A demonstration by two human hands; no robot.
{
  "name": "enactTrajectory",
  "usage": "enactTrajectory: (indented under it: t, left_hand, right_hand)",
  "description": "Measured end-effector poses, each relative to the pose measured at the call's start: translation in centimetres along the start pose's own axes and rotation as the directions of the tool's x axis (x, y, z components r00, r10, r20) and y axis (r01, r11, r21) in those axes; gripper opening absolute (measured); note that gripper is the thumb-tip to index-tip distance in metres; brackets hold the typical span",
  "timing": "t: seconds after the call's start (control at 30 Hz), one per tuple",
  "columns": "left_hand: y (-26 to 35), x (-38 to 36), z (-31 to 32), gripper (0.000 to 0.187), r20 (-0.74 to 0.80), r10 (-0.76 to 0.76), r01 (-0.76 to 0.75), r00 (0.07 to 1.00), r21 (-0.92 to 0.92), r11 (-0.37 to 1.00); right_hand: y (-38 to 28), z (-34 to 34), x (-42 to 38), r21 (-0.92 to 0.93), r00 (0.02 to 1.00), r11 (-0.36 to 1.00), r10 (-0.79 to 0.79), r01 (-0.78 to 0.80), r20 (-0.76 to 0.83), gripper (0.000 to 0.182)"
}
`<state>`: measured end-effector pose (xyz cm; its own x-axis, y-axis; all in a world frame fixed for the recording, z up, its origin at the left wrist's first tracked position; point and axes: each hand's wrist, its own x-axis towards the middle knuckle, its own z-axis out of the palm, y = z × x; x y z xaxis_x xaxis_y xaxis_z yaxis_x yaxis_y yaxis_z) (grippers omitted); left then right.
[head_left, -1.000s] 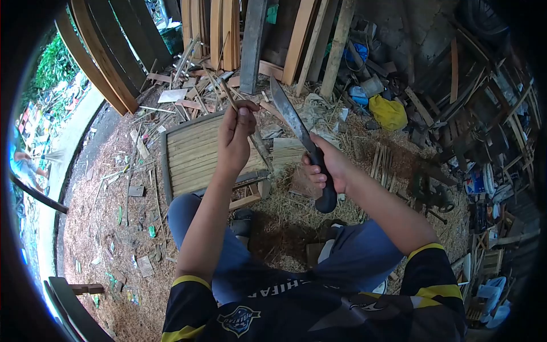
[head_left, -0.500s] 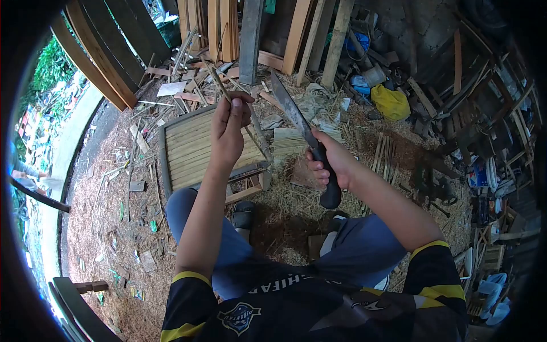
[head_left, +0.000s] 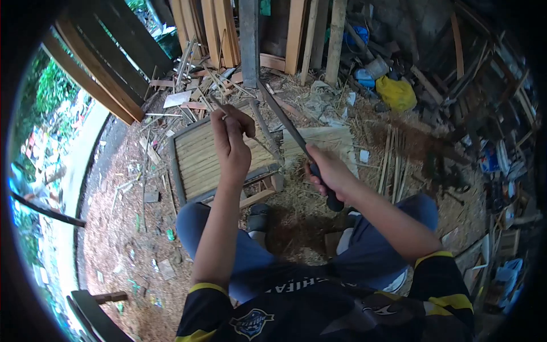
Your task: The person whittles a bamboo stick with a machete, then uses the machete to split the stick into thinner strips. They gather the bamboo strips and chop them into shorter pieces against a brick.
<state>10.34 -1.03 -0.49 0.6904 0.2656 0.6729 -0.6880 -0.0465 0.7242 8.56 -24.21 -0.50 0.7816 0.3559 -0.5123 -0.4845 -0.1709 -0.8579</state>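
My left hand (head_left: 232, 139) is closed around a thin wooden strip (head_left: 215, 101), whose short end sticks up past the fingers. My right hand (head_left: 333, 171) grips the black handle of a machete (head_left: 283, 118); its long blade points up and to the left, apart from the strip. Below my left hand is a low piece of furniture with a dark frame and a top of pale slats (head_left: 199, 157), partly hidden by my hand and forearm. A pale flat sheet (head_left: 327, 142) lies on the ground beyond the machete.
Long boards (head_left: 249, 45) lean upright at the back. A yellow bag (head_left: 396, 94) lies among scrap at the right. Several thin strips (head_left: 393, 162) rest on the shavings-covered ground near my right knee. A concrete edge (head_left: 82, 165) runs along the left.
My left hand has lowered slightly, and the strip shows less above its fingers. The machete blade has turned to show more of its edge and tilts further left. The camera view has shifted slightly.
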Motion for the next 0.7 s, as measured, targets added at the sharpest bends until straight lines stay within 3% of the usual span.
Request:
enactTrajectory:
  t: [0.07,0.1,0.13,0.2,0.3,0.4,0.43,0.57,0.7]
  left_hand:
    - [1.5,-0.3,0.3,0.021,-0.008,0.103,-0.100,0.995,0.194,0.976]
    - [2.3,-0.3,-0.5,0.019,0.066,0.183,-0.194,0.981,0.425,0.884]
    - [3.7,0.0,-0.5,0.011,0.144,0.300,-0.331,0.943,0.500,0.801]
    - [5.7,-1.7,-0.5,0.017,0.049,0.111,-0.119,0.993,0.530,0.840]
    - [6.6,-3.9,-1.7,0.011,0.065,0.088,-0.110,0.994,0.589,0.800]
    - [7.0,-6.0,-2.1,0.008,0.068,0.161,-0.170,0.985,0.595,0.785]
    - [7.5,-6.5,-2.7,0.005,0.138,0.146,-0.201,0.980,0.628,0.752]
    - [7.5,-8.3,-3.4,0.009,0.087,0.120,-0.148,0.989,0.583,0.799]
    - [8.1,-8.2,-3.4,0.014,0.097,0.076,-0.121,0.992,0.642,0.757]
  right_hand:
    - [1.4,1.9,-0.5,-0.022,0.995,0.995,-0.102,0.102,-0.015,0.060]
    - [2.3,2.7,-0.5,-0.051,0.987,0.986,-0.162,0.161,-0.016,0.060]
    - [3.0,3.5,-0.3,-0.080,0.975,0.972,-0.221,0.219,-0.016,0.060]
    - [3.7,4.6,-0.2,-0.224,0.928,0.905,-0.373,0.361,-0.011,0.059]
    - [3.3,6.2,-1.5,-0.294,0.845,0.808,-0.535,0.510,-0.005,0.056]
    - [4.1,7.2,-2.3,-0.386,0.831,0.772,-0.556,0.505,-0.025,0.052]
    - [4.3,7.2,-2.3,-0.391,0.835,0.769,-0.550,0.506,-0.002,0.052]
    - [5.3,7.2,-2.2,-0.405,0.854,0.773,-0.519,0.488,0.040,0.051]
    - [6.5,6.7,0.0,-0.474,0.886,0.780,-0.463,0.409,0.002,0.052]
